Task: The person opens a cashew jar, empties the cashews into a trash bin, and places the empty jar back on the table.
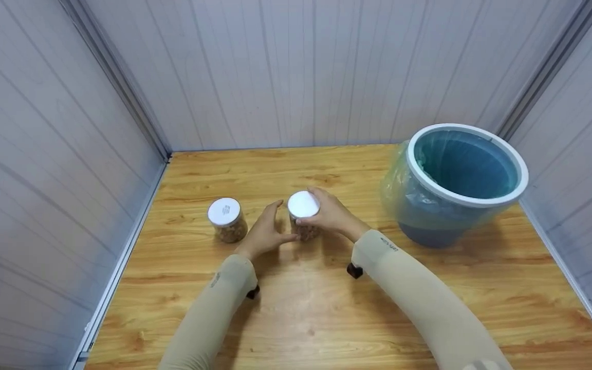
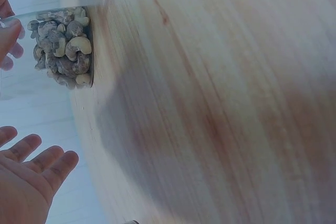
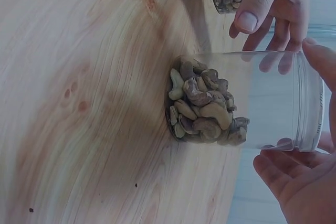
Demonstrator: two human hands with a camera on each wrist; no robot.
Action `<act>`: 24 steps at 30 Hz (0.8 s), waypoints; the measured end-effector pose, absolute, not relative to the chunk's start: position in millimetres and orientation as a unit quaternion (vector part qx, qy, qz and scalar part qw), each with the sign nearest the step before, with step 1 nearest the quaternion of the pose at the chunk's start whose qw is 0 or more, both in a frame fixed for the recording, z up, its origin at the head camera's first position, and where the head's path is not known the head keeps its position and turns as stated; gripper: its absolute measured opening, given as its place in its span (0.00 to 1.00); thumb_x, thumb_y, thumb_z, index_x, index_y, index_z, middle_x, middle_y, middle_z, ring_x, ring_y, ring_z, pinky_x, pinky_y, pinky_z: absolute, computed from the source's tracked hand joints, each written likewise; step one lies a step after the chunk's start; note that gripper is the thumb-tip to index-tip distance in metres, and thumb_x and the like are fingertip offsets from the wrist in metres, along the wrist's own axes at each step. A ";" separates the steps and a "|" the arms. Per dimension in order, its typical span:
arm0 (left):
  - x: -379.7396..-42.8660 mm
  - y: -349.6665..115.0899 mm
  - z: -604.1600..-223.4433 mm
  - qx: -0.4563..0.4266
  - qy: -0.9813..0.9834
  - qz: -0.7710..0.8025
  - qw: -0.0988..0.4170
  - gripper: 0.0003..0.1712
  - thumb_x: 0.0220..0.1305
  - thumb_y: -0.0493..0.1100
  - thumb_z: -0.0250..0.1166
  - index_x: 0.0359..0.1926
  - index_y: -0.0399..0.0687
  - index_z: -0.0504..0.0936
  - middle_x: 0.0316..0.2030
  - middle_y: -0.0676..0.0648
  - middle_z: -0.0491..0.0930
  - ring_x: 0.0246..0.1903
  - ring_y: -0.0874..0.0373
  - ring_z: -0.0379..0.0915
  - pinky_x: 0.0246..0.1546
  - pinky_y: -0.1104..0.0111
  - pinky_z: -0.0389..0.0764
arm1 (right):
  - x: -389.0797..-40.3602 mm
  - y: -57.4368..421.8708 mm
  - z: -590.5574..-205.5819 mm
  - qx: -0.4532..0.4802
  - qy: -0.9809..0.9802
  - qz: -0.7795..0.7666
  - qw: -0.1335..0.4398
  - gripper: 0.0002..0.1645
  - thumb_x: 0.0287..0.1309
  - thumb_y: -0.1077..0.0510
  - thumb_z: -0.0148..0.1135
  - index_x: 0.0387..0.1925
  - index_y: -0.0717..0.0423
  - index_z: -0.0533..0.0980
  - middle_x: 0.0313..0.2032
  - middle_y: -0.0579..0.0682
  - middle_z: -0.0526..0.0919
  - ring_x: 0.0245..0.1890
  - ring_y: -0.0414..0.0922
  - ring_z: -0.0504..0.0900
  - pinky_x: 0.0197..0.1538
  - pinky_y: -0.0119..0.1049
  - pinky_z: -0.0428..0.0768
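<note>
A clear jar of cashews (image 3: pixel 205 106) with a white lid (image 1: pixel 303 204) stands upright near the middle of the wooden table. My right hand (image 1: pixel 329 211) grips it at the lid from the right, thumb on the near side and fingers round the far side. To its left, my left hand (image 1: pixel 265 234) is spread in a wide C, the thumb close by the jar's front. In the right wrist view, the left hand's fingers show behind the clear wall. Left of that hand, a second cashew jar (image 1: pixel 228 220) with a labelled white lid stands upright, untouched.
A blue bin (image 1: pixel 432 234) with a white rim (image 1: pixel 519 180) and a greenish plastic liner (image 1: pixel 399 190) stands at the right back of the table (image 1: pixel 306 318). White panel walls (image 1: pixel 296 77) enclose the table's back and both sides.
</note>
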State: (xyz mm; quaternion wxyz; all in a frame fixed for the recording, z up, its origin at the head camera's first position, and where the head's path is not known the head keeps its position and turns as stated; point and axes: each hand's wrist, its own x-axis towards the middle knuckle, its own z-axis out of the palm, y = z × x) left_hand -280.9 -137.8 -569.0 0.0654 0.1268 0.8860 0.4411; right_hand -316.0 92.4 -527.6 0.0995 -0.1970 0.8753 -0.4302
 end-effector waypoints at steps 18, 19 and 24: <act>-281.5 -133.5 -565.7 0.123 0.887 0.439 0.073 0.63 0.63 0.52 0.82 0.87 0.44 0.53 0.85 0.40 0.56 0.85 0.38 0.51 0.83 0.39 0.58 | -310.7 98.3 -531.0 -0.181 0.870 -0.455 0.059 0.55 0.57 0.51 0.85 0.78 0.65 0.66 0.73 0.64 0.76 0.71 0.63 0.77 0.74 0.61 0.78; -281.4 -133.2 -565.4 0.126 0.887 0.438 0.071 0.63 0.63 0.52 0.83 0.87 0.44 0.53 0.85 0.40 0.56 0.85 0.38 0.51 0.84 0.40 0.58 | -310.0 98.6 -531.4 -0.183 0.870 -0.455 0.055 0.55 0.56 0.52 0.85 0.78 0.65 0.66 0.72 0.65 0.76 0.71 0.63 0.78 0.74 0.61 0.78; -281.1 -131.8 -564.8 0.140 0.886 0.438 0.062 0.64 0.60 0.51 0.84 0.86 0.43 0.55 0.84 0.39 0.59 0.84 0.39 0.53 0.84 0.41 0.58 | -306.1 100.7 -533.4 -0.190 0.864 -0.465 0.046 0.55 0.55 0.54 0.86 0.77 0.64 0.67 0.71 0.65 0.77 0.70 0.63 0.79 0.74 0.59 0.78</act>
